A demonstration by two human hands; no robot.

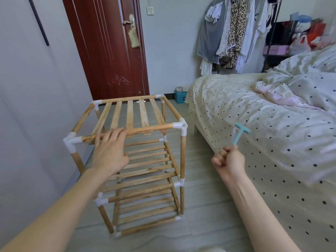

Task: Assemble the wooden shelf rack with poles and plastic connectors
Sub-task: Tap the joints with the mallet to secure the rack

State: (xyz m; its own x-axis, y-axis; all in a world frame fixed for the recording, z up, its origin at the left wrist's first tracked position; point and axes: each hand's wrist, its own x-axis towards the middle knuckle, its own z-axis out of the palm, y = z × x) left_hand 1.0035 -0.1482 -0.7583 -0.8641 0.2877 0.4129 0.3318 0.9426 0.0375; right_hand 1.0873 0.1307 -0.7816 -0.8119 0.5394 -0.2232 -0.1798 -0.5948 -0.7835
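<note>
Shelf rack (138, 160) stands upright on floor beside bed (254, 113); judged light, rigid poles, push-fit connectors may pull apart. Left hand (111, 151) rests on front top pole (145, 130), fingers straight, slightly spread – best hold. Right hand (229, 159) fisted on small blue mallet (240, 133)

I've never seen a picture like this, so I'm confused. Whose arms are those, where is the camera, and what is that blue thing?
The camera sits on a person's head and looks forward and down, so you see that person's own two arms, as if they were yours. There is no machine here. The left hand rests flat, fingers straight, on the top front pole of a wooden rack standing on the floor. The rack has three shelves of wooden slats, joined at the corners by white plastic connectors. The right hand grips the handle of a small blue hammer, raised in the air beside a bed with a dotted cover.
</note>
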